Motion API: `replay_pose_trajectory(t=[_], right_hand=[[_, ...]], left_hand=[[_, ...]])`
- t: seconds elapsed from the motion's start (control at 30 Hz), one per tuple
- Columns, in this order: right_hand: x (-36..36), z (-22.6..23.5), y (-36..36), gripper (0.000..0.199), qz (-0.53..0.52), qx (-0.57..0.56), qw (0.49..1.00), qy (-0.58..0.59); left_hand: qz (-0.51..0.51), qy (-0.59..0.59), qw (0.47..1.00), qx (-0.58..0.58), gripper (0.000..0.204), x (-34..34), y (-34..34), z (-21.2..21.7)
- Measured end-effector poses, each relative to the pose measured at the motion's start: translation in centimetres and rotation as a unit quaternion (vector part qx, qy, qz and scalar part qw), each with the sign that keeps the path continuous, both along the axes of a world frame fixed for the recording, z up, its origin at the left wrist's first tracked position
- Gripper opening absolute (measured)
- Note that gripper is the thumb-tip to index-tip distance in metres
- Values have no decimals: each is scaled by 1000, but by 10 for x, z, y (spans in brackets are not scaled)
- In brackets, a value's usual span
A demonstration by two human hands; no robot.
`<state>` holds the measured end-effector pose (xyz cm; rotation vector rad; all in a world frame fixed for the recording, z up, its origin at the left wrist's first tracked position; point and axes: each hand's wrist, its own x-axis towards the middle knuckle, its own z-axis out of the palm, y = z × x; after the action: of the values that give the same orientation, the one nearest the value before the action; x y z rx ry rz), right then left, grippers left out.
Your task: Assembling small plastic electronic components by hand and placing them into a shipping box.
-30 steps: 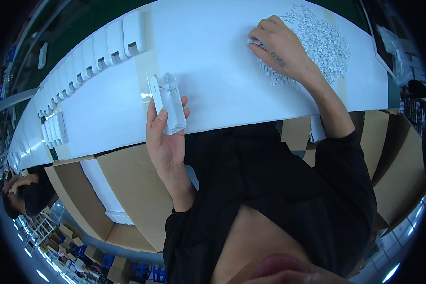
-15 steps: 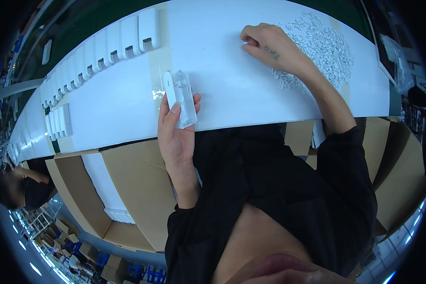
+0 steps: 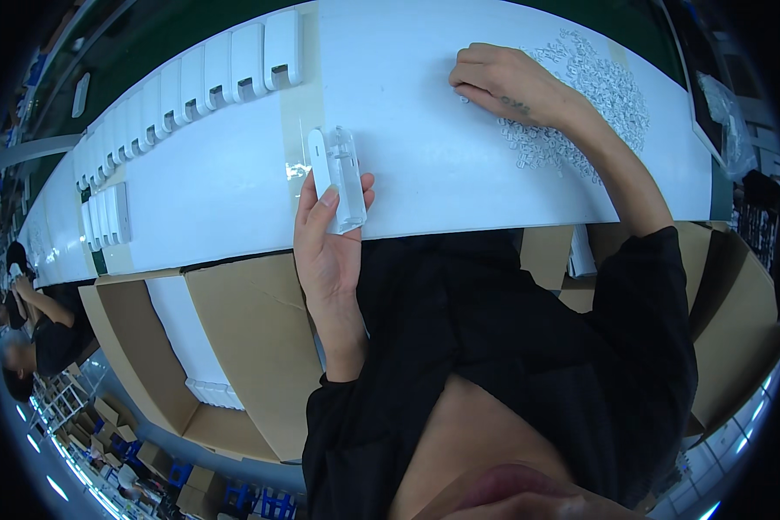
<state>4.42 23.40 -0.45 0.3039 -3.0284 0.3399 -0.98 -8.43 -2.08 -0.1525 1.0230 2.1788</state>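
Observation:
My left hand [image 3: 330, 234] is closed round a long white plastic housing [image 3: 338, 182], its thumb lying across the lower part. The housing has a white side wall and a clear, hollow-looking side, and it tilts slightly above the table's near edge. Over the white table, my right hand [image 3: 494, 82] has its fingers curled and pressed together beside a pile of small pale plastic pieces [image 3: 602, 104]. Whatever the right fingers hold, if anything, is hidden. One small piece lies just under those fingers.
A curved row of white plastic housings [image 3: 246, 61] stands along the far left, with a smaller group [image 3: 107, 217] nearer. Open cardboard boxes [image 3: 256, 338] stand below the table's near edge. A co-worker [image 3: 52, 334] is at the far left. A clear plastic bag [image 3: 726, 130] hangs at the right.
My right hand has shifted slightly right, toward the pile, and its fingers look more tightly curled. My left hand and the housing have moved slightly right in the picture.

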Motion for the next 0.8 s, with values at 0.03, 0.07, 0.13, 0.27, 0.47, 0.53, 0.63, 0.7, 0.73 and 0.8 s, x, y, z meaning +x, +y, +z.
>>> replay_pose_trajectory(t=[0.03,0.07,0.13,0.27,0.47,0.53,0.63,0.7,0.73,0.8], right_hand=[[-1,0,0,6,1,13,1000,-10],[-1,1,0,6,2,13,1000,-10],[0,5,-1,5,-6,15,999,-29],[2,6,-1,6,-16,17,999,-43],[4,21,-38,10,-95,-224,969,-42],[8,48,-81,14,-222,-559,789,-125],[11,53,-104,12,-223,-610,751,-118],[12,51,-111,12,-222,-658,711,-112],[12,49,-111,12,-220,-659,711,-113],[15,41,-111,13,-188,-692,694,-72]], left_hand=[[0,-2,1000,1,58,0,1,0],[1,-2,1000,1,58,1,1,1],[17,-15,1000,8,57,2,6,4],[32,-33,999,14,55,3,14,8],[18,-24,1000,5,52,11,35,13],[4,0,1000,-1,50,18,42,16],[-9,14,1000,7,50,26,49,15],[-21,30,999,16,50,29,50,14],[-19,31,999,15,50,29,51,15],[-29,45,998,24,50,29,51,18]])
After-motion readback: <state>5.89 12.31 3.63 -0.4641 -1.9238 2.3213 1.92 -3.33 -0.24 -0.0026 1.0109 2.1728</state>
